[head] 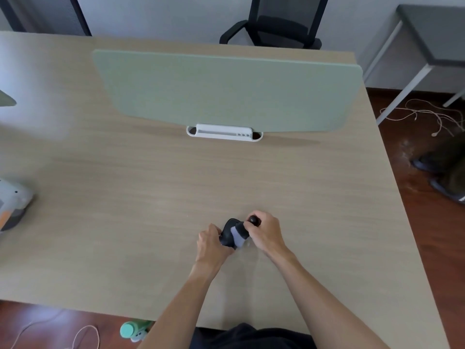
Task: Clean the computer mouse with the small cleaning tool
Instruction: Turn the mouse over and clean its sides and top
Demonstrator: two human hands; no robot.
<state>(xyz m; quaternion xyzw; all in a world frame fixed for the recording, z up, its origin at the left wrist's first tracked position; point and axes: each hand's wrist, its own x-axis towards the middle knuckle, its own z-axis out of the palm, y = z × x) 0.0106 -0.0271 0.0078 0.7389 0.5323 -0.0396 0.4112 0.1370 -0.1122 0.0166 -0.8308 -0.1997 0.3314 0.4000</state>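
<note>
A black computer mouse rests on the wooden desk near its front edge. My left hand grips the mouse from the left side. My right hand holds a small cleaning tool with a black round knob at the top and a pale grey head. The grey head presses against the right side of the mouse. Part of the mouse is hidden under the tool and my fingers.
A green divider panel stands across the desk with a white bracket at its base. A grey and orange device lies at the left edge. An office chair is behind the desk. Cables and a teal bottle lie on the floor.
</note>
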